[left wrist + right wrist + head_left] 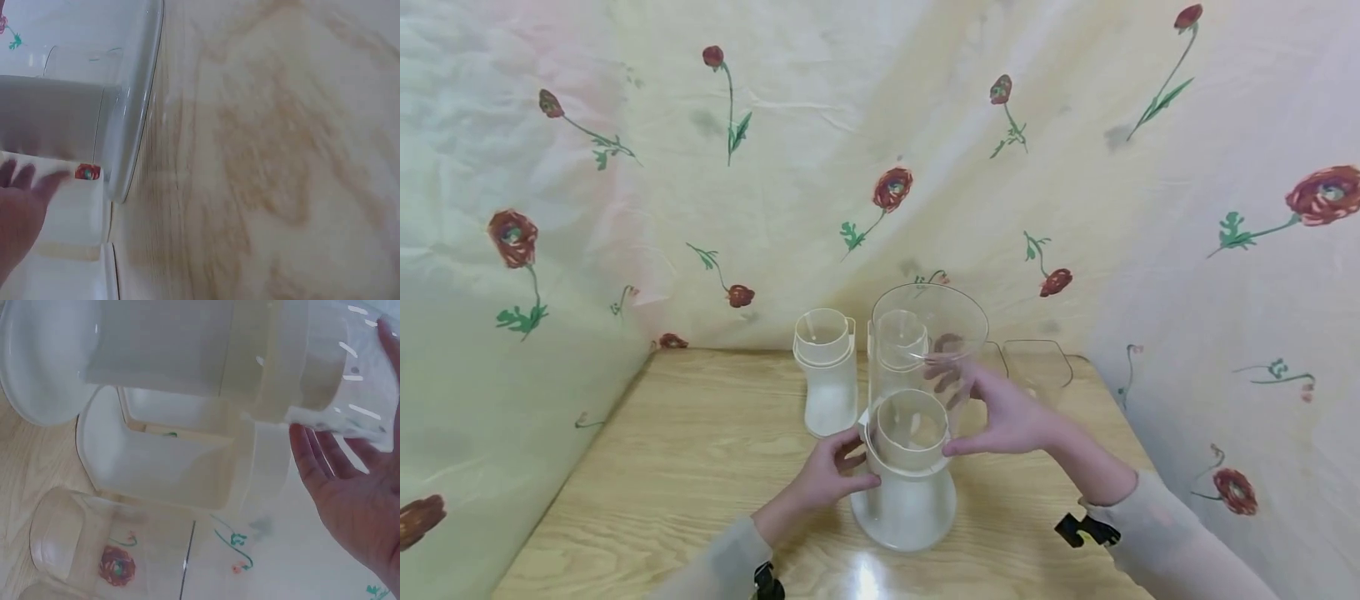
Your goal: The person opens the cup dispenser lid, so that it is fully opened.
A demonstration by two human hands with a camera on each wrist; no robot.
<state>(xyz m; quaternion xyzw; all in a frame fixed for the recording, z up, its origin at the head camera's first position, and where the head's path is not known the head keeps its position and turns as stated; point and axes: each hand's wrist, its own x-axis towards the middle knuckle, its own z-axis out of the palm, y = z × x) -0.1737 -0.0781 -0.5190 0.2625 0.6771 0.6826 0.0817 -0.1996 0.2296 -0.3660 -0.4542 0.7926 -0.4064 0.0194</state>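
A white stand [904, 512] with a round base is upright on the table in front of me. Above its collar rises a tall, clear, open-topped container [925, 321], flaring toward the rim. My right hand [1003, 412] holds this container from the right, its fingers seen through the clear wall and its thumb low by the collar. In the right wrist view, its fingertips [297, 432] meet the container's lower side. To the left, my left hand [820, 479] has fingers and thumb spread beside the stand. Its fingers [50, 186] look straight and slightly blurred in the left wrist view.
Another white stand [831, 400] is behind to the left, and one more shows through the clear container. Further clear containers [1037, 362] are at the back right. The wooden table [700, 467] ends at a hanging floral cloth [805, 192] on three sides.
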